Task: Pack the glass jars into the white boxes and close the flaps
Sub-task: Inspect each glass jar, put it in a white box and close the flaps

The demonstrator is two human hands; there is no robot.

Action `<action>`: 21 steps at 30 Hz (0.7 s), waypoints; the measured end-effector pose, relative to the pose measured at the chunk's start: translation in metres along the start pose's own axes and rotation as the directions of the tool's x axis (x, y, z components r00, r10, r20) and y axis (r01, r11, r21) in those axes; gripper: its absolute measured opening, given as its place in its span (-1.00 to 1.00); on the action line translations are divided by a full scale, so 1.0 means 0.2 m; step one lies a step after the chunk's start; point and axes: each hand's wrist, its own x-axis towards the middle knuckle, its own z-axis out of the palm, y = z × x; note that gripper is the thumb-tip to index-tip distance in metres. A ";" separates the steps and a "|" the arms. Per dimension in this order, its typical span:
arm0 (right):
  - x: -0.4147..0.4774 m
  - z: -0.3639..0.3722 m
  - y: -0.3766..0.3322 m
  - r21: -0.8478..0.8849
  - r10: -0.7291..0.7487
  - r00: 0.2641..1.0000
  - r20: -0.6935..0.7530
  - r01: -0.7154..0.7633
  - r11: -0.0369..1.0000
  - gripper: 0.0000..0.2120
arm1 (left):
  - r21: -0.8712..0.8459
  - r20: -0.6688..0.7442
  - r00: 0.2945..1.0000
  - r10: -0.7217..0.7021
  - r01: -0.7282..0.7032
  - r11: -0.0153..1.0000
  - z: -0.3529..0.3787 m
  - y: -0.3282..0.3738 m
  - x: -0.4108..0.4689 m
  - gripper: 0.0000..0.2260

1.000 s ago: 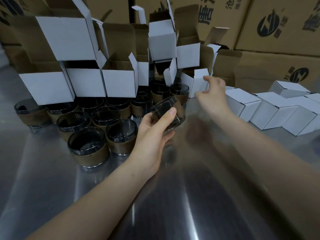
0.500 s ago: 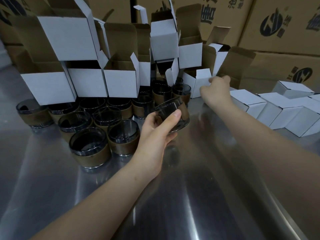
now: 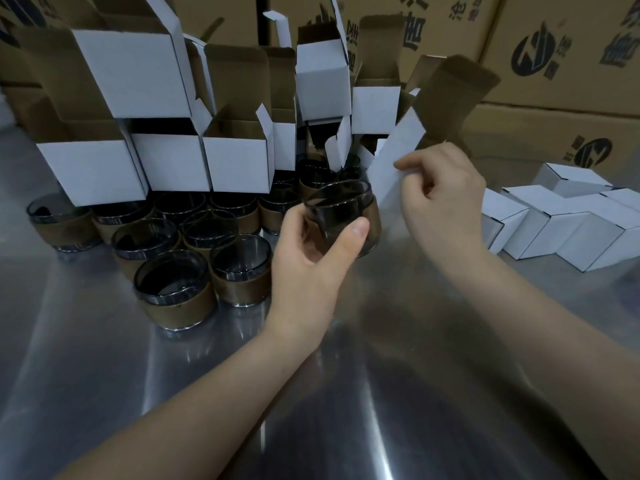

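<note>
The fingers of the left hand [image 3: 311, 247] are curling round a glass jar [image 3: 341, 206], and the thumb is pressing on its near side. The hand is gripping the jar and holding it up above the metal table [image 3: 381, 393]. The jar is tipping a little. I think that is getting it ready to slide into a box.

The fingers of the right hand [image 3: 446, 199] are curling in, and the thumb and first finger are pinching the edge of a white box [image 3: 394, 157]. This box is leaning over, just beside the jar, and its brown flap [image 3: 453, 88] is standing open at the top. I think the hand is holding it close so the jar has only a short way to go. The mouth of the box is hard to see from here.

To the left, other jars [image 3: 173, 292] are sitting close together on the table, waiting for their turn. Behind and above them, open boxes [image 3: 173, 164] are piling up with their flaps up, so each one is easy to grab. To the right, closed boxes [image 3: 561, 223] are lying in a row, well apart from the jars, so the done ones are not mixing with the rest. Big brown cartons [image 3: 554, 46] are standing at the back.

The jar is not in the box yet, so the filling and the flap closing are coming next
</note>
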 end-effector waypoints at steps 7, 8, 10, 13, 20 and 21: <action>-0.10 -0.03 -0.11 0.129 -0.149 0.960 0.239 0.120 0.984 -0.81 | 0.078 -0.084 0.982 0.170 -0.164 0.983 -0.01 0.03 0.00 -0.68; -0.12 -0.03 -0.12 0.156 -0.170 0.947 0.271 0.131 0.979 -0.81 | 0.085 -0.092 0.978 0.186 -0.178 0.980 -0.01 0.03 0.00 -0.68; -0.14 -0.03 -0.13 0.217 -0.165 0.930 0.328 0.095 0.971 -0.75 | 0.103 -0.098 0.974 0.204 -0.194 0.976 0.00 0.03 0.00 -0.65; -0.15 -0.04 -0.13 0.274 -0.041 0.905 0.424 -0.085 0.958 -0.77 | 0.154 -0.093 0.974 0.208 -0.192 0.969 0.00 0.03 -0.01 -0.58; -0.05 -0.13 -0.17 0.531 0.071 0.923 0.378 -0.279 0.800 -0.87 | 0.303 -0.069 0.982 0.175 -0.146 0.942 -0.01 0.03 0.00 -0.55; -0.03 -0.14 -0.17 0.532 0.022 0.903 0.428 -0.271 0.802 -0.79 | 0.321 -0.071 0.982 0.173 -0.142 0.937 -0.01 0.02 0.00 -0.54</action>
